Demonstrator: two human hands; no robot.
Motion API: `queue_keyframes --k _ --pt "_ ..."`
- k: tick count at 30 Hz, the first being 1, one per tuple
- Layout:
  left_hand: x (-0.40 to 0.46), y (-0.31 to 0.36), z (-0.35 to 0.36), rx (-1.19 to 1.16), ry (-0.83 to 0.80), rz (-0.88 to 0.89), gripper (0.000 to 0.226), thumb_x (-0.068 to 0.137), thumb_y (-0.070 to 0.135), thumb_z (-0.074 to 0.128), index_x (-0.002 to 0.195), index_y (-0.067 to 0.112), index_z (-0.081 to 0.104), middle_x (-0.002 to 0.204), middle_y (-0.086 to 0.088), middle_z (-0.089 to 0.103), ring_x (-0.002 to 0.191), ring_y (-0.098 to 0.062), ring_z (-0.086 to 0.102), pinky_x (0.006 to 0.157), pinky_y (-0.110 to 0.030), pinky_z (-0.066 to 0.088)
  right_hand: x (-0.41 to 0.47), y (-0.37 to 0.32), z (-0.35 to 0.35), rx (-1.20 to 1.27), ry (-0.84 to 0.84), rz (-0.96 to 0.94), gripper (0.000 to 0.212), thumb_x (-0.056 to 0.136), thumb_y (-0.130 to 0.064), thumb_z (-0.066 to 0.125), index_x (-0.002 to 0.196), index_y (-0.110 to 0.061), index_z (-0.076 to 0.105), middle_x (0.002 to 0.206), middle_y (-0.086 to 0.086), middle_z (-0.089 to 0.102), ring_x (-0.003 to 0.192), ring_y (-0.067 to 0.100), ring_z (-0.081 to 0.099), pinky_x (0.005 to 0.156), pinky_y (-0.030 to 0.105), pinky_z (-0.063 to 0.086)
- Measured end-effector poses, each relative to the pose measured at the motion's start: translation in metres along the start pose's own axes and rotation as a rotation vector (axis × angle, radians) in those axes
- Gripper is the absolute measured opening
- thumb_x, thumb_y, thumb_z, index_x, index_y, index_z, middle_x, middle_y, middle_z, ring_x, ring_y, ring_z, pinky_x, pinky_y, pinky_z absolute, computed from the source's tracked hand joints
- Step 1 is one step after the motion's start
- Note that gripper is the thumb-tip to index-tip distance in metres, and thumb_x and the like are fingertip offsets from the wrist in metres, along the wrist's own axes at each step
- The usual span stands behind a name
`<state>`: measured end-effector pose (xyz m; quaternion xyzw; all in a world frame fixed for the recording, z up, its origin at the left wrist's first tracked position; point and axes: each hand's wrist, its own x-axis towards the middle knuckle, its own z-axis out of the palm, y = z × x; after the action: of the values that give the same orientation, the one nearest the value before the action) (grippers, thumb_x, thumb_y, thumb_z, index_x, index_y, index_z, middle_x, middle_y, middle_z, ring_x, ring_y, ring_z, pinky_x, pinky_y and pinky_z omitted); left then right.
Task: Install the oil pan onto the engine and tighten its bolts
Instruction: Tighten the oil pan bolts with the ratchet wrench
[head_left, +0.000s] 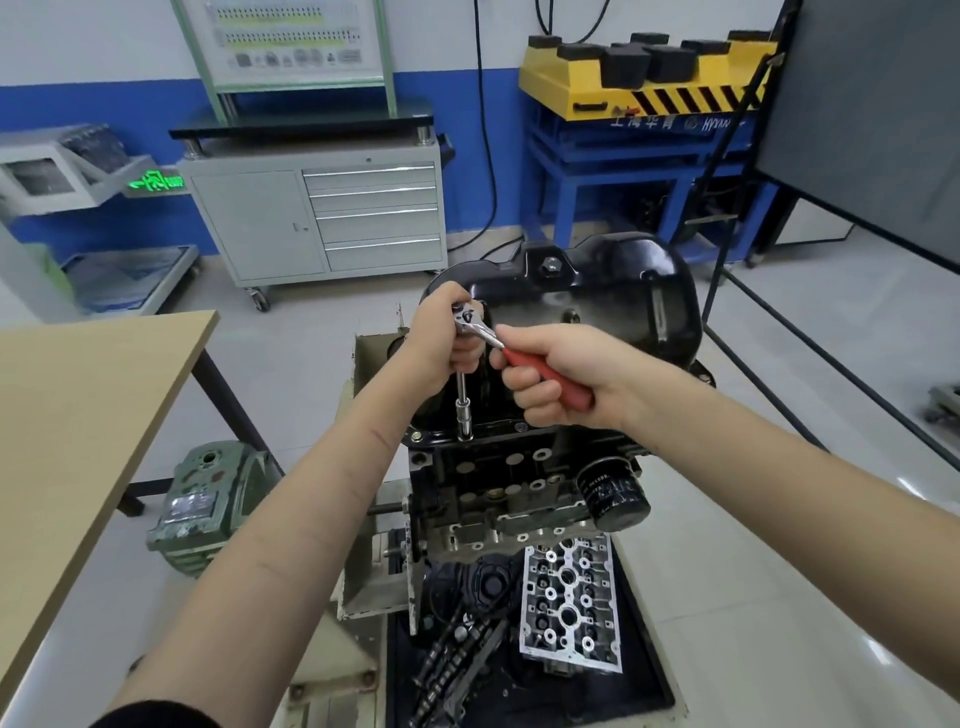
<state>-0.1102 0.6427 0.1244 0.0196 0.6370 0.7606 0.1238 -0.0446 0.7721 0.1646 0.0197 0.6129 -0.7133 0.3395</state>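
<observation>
The black oil pan (613, 301) sits on top of the upturned engine block (498, 478). My left hand (447, 338) grips the head of a ratchet wrench (475, 325) and the top of its extension bar (462, 400). The socket at the bar's lower end stands on a bolt at the pan's near flange. My right hand (561, 379) holds the wrench's red handle (545, 374), which points right and toward me. A black oil filter (615, 491) sticks out of the block's right side.
A wooden table (67, 431) stands at the left, a green motor (202, 509) on the floor beside it. A cylinder head (571, 603) and chains lie in the tray below the engine. A grey drawer cabinet (322, 218) and a yellow-and-blue rack (639, 104) stand behind.
</observation>
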Motion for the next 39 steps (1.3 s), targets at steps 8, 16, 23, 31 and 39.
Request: queue_keyframes --k 8,16,23,31,39 --pt "0.002 0.005 -0.002 -0.027 -0.062 -0.079 0.058 0.089 0.019 0.024 0.032 0.018 0.035 0.031 0.005 0.022 0.023 -0.005 0.013 0.028 -0.008 0.012 0.004 0.016 0.03 0.268 0.126 -0.059 0.036 0.098 -0.033 0.038 0.069 -0.014 0.042 0.037 -0.006 0.037 0.026 0.003 0.028 0.032 0.008 0.022" --pt "0.001 0.001 0.004 -0.045 0.091 0.024 0.049 0.095 0.037 0.028 0.057 0.011 0.044 0.034 0.002 0.039 0.029 -0.011 0.032 0.033 -0.012 0.022 0.005 0.003 0.009 -0.26 0.106 -0.121 0.03 0.095 -0.032 0.046 0.07 -0.015 0.045 0.039 -0.008 0.039 0.028 0.003 0.033 0.032 0.009 0.025" --pt "-0.031 -0.041 -0.02 0.125 0.244 0.16 0.029 0.087 -0.002 0.037 0.083 0.013 0.062 0.072 0.002 0.071 0.072 -0.009 0.067 0.073 -0.026 0.051 -0.001 -0.026 -0.022 -1.015 0.07 -0.199 0.02 0.093 -0.019 0.051 0.074 -0.012 0.053 0.05 -0.006 0.052 0.032 0.004 0.043 0.028 0.013 0.024" --pt "-0.056 -0.086 -0.007 0.588 0.514 0.263 0.032 0.081 0.016 0.069 0.112 0.014 0.06 0.097 0.003 0.064 0.091 -0.008 0.06 0.075 -0.008 0.045 0.022 -0.04 -0.011 -1.349 0.096 -0.265 0.013 0.087 -0.012 0.045 0.094 -0.007 0.054 0.064 0.007 0.062 0.044 0.018 0.047 0.032 0.017 0.035" --pt "-0.05 -0.082 -0.003 0.836 0.568 0.22 0.02 0.087 0.022 0.061 0.104 0.01 0.059 0.082 0.009 0.057 0.081 -0.01 0.056 0.068 -0.016 0.038 0.041 -0.042 0.007 -1.568 0.193 -0.494 0.034 0.094 -0.034 0.043 0.083 -0.003 0.054 0.068 0.01 0.06 0.033 0.005 0.045 0.04 0.014 0.034"
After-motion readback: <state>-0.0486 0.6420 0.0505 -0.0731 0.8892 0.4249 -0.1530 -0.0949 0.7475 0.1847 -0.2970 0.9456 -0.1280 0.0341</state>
